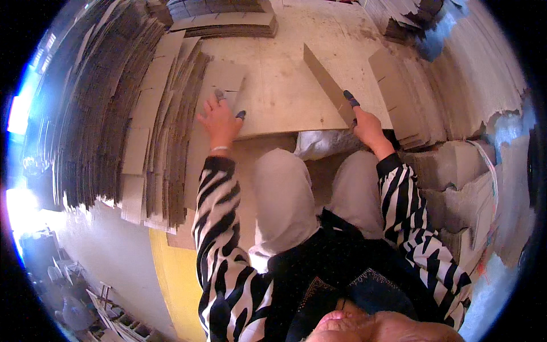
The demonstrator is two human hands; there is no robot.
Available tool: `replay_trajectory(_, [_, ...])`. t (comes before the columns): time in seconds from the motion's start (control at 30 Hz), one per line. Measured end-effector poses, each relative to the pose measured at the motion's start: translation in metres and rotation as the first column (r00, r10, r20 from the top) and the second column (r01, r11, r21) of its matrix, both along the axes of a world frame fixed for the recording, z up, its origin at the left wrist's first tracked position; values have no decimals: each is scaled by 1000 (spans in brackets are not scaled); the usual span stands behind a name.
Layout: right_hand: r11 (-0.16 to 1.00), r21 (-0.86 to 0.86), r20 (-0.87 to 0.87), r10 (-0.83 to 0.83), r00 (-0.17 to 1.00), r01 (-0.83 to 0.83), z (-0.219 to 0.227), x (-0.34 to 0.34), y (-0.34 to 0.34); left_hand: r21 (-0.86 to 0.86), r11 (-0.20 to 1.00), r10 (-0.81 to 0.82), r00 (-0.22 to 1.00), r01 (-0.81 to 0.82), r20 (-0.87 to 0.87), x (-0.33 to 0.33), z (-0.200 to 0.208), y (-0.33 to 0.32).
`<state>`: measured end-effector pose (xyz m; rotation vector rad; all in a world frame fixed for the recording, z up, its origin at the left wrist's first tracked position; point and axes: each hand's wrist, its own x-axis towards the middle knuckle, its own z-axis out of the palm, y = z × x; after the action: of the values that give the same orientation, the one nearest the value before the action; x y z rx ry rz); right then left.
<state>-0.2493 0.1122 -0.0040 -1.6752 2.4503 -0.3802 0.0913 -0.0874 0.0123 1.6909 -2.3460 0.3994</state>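
Right hand pinches one card: grip steadily. Left hand, fingers spread: press evenly on the sheet beneath.

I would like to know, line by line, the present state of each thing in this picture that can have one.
Right grip: closed on a cardboard sheet
Held cardboard sheet: tilted up from the tabletop
Left grip: open, fingers spread
Slit cardboard sheet: lying flat, beneath left fingertips
Dark fingertip covers: worn
Left cardboard stack: layered, edges uneven
Wooden tabletop: partly covered
White plastic: crumpled
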Motion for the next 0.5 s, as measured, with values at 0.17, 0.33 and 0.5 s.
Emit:
replay_trajectory(0.17, [990, -130, -47, 40, 998, -46, -16, -6, 2, -27, 997, 80, 993, -78, 84, -9, -62, -38])
replay_trajectory(0.33, [980, -187, -53, 64, 997, -73, -2, -2, 8, -60, 962, -271, 950, 265, -158, -19, -66, -6])
replay_trajectory(0.5, [828, -501, 3, 295, 956, -254, 8, 48, -12, 302, 817, -70, 605, 492, -793, -34, -117, 11])
